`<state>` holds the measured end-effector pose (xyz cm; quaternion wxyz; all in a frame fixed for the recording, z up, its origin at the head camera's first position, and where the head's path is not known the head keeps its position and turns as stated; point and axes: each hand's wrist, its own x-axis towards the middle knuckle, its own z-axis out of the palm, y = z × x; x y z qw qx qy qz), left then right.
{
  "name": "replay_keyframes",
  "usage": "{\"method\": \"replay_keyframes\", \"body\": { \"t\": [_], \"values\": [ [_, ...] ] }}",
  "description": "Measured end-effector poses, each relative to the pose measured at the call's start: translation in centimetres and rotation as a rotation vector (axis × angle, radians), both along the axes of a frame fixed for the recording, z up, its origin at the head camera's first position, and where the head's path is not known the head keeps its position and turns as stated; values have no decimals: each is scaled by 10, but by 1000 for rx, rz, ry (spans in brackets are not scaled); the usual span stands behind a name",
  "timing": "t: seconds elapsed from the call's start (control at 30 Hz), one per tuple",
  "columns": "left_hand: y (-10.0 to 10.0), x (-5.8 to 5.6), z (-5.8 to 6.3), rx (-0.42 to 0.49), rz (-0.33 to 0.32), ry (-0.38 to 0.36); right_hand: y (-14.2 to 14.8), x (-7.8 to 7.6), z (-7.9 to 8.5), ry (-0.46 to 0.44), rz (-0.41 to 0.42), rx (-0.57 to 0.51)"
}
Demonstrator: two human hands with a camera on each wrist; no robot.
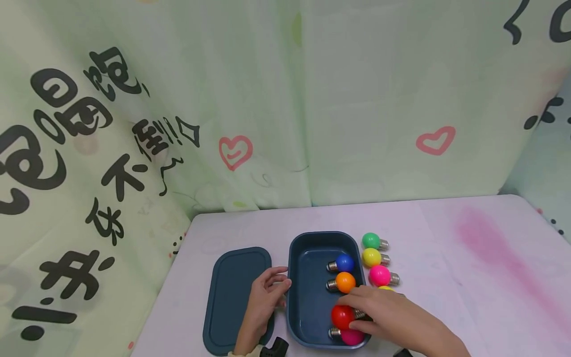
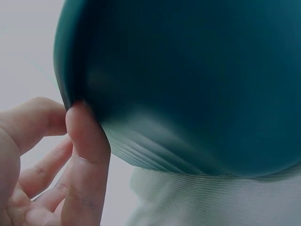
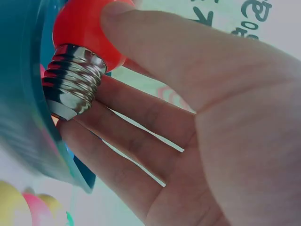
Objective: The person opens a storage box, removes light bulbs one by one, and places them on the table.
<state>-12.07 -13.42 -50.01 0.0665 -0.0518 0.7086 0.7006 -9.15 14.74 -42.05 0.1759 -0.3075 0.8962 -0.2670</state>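
My right hand (image 1: pixel 397 312) pinches a red light bulb (image 1: pixel 341 316) between thumb and fingers at the near right of the dark blue box (image 1: pixel 308 292). In the right wrist view the bulb's silver screw base (image 3: pixel 75 77) points down beside the box wall. Inside the box, along its right side, lie a blue bulb (image 1: pixel 345 263), an orange bulb (image 1: pixel 345 282) and a dark pink bulb (image 1: pixel 352 337). My left hand (image 1: pixel 263 300) rests by the box's left side, its fingertips (image 2: pixel 87 127) touching the wall.
Right of the box stands a column of bulbs: green (image 1: pixel 371 240), yellow (image 1: pixel 371 257), pink (image 1: pixel 379 275) and another yellow one partly behind my right hand. A flat dark blue lid (image 1: pixel 236 297) lies left of the box. A printed curtain (image 1: pixel 357 99) hangs behind the table.
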Motion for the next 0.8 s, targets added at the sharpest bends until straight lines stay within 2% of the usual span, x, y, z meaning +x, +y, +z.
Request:
{"method": "replay_keyframes", "body": {
  "t": [0.1, 0.3, 0.63, 0.8],
  "values": [
    [0, 0, -1, -4, 1, 0, 6, 0, 2, -13, -11, -1],
    [-1, -1, -4, -16, 10, -9, 15, 3, 6, 38, 2, 14],
    [0, -2, -2, -14, 7, -5, 37, 9, 3, 22, -56, 33],
    [0, -1, -3, -22, 12, 1, 47, 10, 1, 75, -57, 28]
  ]
}}
